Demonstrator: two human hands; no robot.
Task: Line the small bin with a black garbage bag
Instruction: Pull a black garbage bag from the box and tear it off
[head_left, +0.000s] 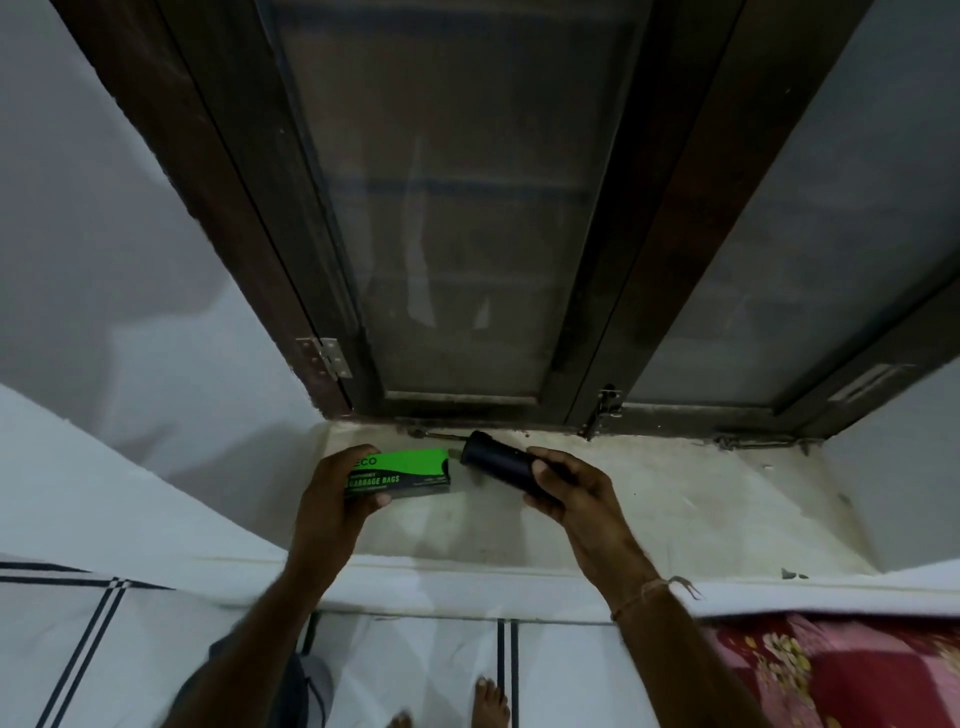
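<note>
The roll of black bags (497, 463) should be light and easy to manage in one hand, but the film on it looks smooth and thin — likely slippery, and apt to tear if it is yanked rather than pulled along the perforation. As a judgement, the best hold is around the body of the roll with one hand while the other finds the loose outer edge and peels a single bag off. Once free, a bag will be limp and want to cling to itself, so it is best taken by its open rim.

The roll is a short, matte black cylinder, tilted with one round end pointing toward the upper left of the frame. It sits just below the centre of the frame, above the pale window ledge (649, 509) and just beside the open end of the box (410, 472), a narrow gap between them. The box is bright green on top and dark on its front, printed "GARBAGE BAGS".

The right hand (576, 493) is wrapped around the lower end of the roll, fingers curled over it. The left hand (332, 493) grasps the left end of the box, thumb under the front face. The light is dim, so whether any loose edge shows on the roll cannot be told. No bin is in view — only the dark window frame (587, 322) above.
</note>
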